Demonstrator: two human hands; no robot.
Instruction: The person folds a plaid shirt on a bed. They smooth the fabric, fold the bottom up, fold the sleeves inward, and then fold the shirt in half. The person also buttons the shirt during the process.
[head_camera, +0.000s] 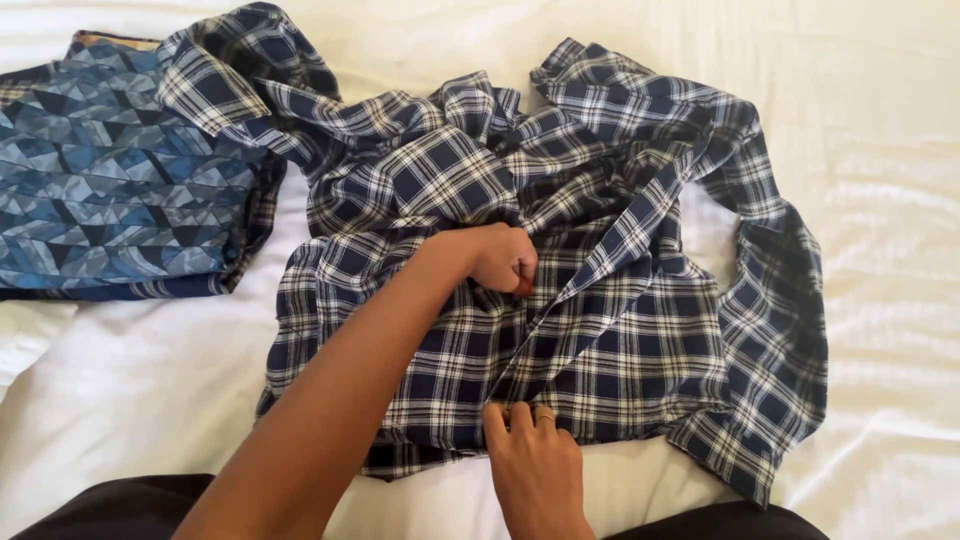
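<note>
While the shirt (560, 260) lies crumpled mid-sheet (880, 150):
Left hand (503, 258): clenched on the placket, pinning it flat.
Right hand (535, 465): fingers pinching the near hem, keeping the front taut.
Far left: a folded blue garment (110, 190), set apart.

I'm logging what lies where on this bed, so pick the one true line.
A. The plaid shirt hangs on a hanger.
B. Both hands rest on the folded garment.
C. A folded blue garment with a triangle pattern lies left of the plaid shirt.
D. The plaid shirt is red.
C: the folded blue garment lies on the white sheet left of the navy-and-white plaid shirt, which both the left hand and right hand grip.
</note>
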